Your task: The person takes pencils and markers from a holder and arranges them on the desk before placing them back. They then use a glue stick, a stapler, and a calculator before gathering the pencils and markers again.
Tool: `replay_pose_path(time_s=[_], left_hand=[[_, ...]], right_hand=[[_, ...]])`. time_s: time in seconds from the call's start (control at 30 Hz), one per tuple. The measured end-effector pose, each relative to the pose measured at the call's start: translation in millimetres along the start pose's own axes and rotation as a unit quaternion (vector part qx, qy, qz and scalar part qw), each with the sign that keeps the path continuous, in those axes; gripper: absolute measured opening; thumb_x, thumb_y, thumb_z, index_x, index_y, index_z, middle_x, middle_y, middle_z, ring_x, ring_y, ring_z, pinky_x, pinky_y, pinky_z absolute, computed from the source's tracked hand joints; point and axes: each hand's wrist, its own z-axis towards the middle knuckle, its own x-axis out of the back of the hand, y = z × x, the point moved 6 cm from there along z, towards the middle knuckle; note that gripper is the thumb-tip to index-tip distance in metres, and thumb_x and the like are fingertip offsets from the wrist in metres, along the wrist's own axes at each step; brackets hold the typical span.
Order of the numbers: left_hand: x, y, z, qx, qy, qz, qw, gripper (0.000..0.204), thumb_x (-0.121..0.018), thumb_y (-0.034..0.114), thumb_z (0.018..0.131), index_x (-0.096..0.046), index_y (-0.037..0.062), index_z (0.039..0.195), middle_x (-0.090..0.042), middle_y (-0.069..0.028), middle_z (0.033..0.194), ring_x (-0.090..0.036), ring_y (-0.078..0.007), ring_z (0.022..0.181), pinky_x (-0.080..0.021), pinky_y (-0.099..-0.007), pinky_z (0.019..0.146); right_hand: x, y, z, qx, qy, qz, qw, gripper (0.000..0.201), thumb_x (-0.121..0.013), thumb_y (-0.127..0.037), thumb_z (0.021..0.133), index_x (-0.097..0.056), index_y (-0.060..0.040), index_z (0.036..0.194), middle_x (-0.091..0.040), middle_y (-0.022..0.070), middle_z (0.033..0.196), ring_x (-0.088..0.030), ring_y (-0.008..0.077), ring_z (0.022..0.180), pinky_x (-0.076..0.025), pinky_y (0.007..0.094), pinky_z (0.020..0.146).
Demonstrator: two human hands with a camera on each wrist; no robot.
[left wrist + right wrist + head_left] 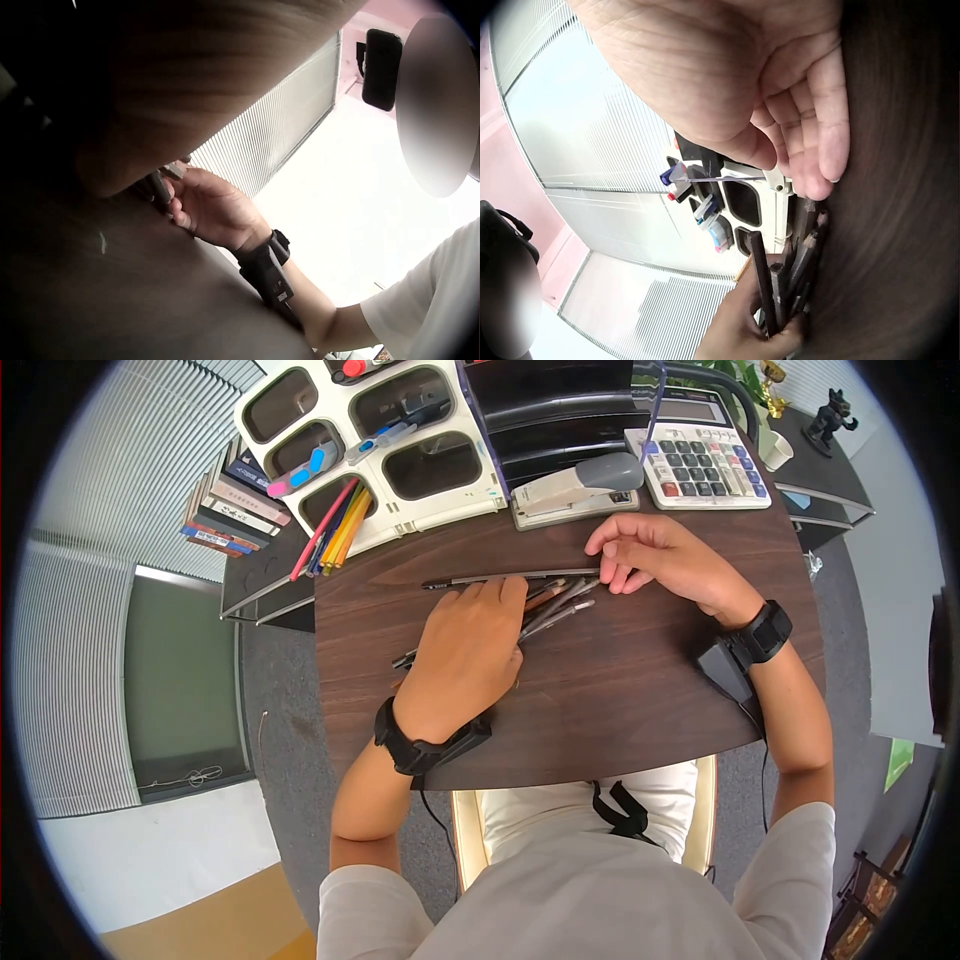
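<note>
A bundle of dark pencils (560,606) lies on the brown desk, their ends fanned toward the right. My left hand (468,650) is over the bundle, palm down, and grips it; in the right wrist view the thumb and fingers of that hand (742,322) close round the pencils (780,285). Dark ends also stick out on the left, past its edge. My right hand (665,560) is at the right ends, fingers loosely bent, fingertips right beside the pencil tips. In the left wrist view the left palm hides most of the bundle.
A white organizer (400,510) with coloured pencils (345,530) and cutters stands at the back left. A stapler (575,492) and a calculator (705,470) sit at the back right, before a black rack (550,420). The desk's curved front edge (580,780) is close to the person's lap.
</note>
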Motion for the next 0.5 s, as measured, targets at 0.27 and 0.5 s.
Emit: replay_pose_path(time_s=[0.27, 0.5], left_hand=[[7.5, 2.7, 2.7, 0.009, 0.028, -0.008, 1.000, 0.040, -0.066, -0.001, 0.065, -0.052, 0.0025, 0.102, -0.049, -0.0141, 0.109, -0.051, -0.0333, 0.103, -0.048, -0.0427, 0.080], [7.3, -1.4, 8.5, -0.025, 0.038, 0.007, 0.999, 0.041, -0.068, -0.001, 0.064, -0.054, 0.0021, 0.103, -0.051, -0.0168, 0.114, -0.049, -0.0344, 0.107, -0.045, -0.0416, 0.086]], right_hand=[[2.9, -0.5, 1.9, 0.002, 0.006, 0.018, 1.000, 0.023, -0.050, -0.022, 0.097, -0.061, -0.0060, 0.108, -0.064, 0.0035, 0.088, -0.063, 0.0104, 0.079, -0.052, 0.0225, 0.073], [5.3, 6.8, 4.4, 0.033, -0.001, 0.029, 0.999, 0.023, -0.048, -0.023, 0.098, -0.060, -0.0066, 0.108, -0.062, 0.0023, 0.086, -0.062, 0.0094, 0.077, -0.051, 0.0215, 0.071]])
